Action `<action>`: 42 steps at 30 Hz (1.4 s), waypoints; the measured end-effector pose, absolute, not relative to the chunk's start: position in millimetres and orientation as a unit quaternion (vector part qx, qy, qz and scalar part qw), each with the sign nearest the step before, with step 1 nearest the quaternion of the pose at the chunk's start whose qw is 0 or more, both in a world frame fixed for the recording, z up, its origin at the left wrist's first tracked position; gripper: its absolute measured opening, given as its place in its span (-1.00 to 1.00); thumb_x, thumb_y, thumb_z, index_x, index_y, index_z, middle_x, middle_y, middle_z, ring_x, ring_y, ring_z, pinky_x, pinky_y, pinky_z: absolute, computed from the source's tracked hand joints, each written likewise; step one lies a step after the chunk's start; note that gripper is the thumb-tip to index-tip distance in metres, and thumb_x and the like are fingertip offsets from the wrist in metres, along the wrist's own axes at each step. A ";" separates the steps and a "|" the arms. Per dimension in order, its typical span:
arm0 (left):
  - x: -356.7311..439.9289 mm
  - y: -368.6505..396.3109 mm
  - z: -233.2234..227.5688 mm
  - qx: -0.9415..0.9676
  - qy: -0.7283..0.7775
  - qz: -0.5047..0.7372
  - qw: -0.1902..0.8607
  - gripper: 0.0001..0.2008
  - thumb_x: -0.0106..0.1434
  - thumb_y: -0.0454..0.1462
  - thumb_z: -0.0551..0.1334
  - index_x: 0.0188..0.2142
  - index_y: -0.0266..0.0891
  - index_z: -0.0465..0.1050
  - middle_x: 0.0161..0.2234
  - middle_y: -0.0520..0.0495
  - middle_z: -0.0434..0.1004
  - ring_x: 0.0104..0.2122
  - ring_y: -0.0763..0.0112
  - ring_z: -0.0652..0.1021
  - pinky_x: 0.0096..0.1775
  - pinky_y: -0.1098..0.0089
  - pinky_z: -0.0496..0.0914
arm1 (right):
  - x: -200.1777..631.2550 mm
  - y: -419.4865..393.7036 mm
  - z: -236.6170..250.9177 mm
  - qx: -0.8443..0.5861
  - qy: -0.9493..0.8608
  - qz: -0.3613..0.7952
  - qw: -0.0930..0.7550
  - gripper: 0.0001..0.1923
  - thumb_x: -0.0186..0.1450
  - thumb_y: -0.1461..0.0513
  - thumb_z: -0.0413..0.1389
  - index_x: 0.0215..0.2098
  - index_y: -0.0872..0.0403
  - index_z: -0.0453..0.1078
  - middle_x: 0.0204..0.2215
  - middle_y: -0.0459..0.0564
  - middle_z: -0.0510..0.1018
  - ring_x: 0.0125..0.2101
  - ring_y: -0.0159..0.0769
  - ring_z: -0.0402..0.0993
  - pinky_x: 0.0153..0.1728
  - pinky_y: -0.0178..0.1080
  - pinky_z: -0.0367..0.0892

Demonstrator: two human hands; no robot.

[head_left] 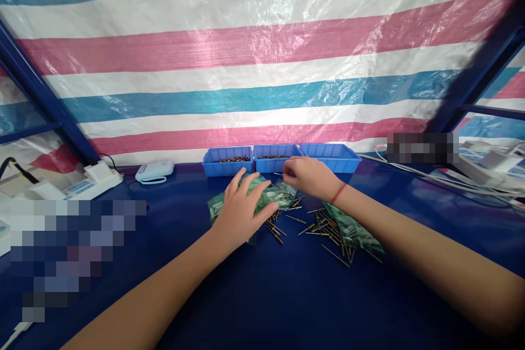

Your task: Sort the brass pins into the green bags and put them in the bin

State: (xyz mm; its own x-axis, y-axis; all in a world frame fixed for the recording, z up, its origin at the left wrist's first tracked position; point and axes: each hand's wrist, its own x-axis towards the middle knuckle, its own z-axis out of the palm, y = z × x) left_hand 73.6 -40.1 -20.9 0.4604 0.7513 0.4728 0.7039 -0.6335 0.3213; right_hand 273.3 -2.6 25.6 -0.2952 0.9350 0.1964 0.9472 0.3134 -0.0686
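The left hand [240, 213] lies spread and flat on a green plastic bag [262, 197], seemingly to pin it to the blue bench [262, 295], while the right hand [309, 176], its grip pinched on a thin metal pin [279, 174], hovers near the far middle blue tray [275, 158], loose pins [320, 224] scattered close by.

Glossy woven plastic sheet [262, 65], striped, shining where light hits. Smooth matt blue plastic bins [279, 158]; crinkly, shiny clear-green plastic bags [270, 197]. Thin brass-coloured metal pins [324, 227] on a smooth, dark blue counter [287, 295].
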 end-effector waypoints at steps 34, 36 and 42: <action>112.9 -82.0 -2.3 0.651 0.383 0.515 0.405 -0.92 0.21 -0.24 0.23 -0.34 -0.19 0.47 -0.44 0.05 0.55 -0.45 0.46 0.55 -0.42 0.49 0.44 | 275.5 -98.2 12.1 -0.399 -0.613 0.554 0.398 -0.80 0.27 0.12 0.15 -0.32 0.10 0.46 -0.45 -0.10 0.48 -0.43 -0.43 0.40 -0.37 -0.34 0.30; 111.9 -82.1 -1.9 0.650 0.394 0.513 0.398 -0.91 0.23 -0.23 0.21 -0.35 -0.19 0.46 -0.44 0.06 0.54 -0.45 0.48 0.53 -0.40 0.49 0.42 | 275.5 -97.8 12.1 -0.400 -0.576 0.576 0.420 -0.81 0.23 0.13 0.19 -0.34 0.11 0.46 -0.43 -0.09 0.48 -0.43 -0.44 0.39 -0.38 -0.36 0.29; 109.1 -80.8 -4.6 0.690 0.420 0.452 0.378 -0.90 0.26 -0.22 0.17 -0.32 -0.17 0.43 -0.40 0.04 0.52 -0.41 0.43 0.51 -0.38 0.43 0.39 | 278.1 -95.4 13.6 -0.400 -0.513 0.577 0.493 -0.81 0.18 0.14 0.24 -0.35 0.10 0.42 -0.51 -0.12 0.45 -0.47 -0.45 0.37 -0.41 -0.35 0.29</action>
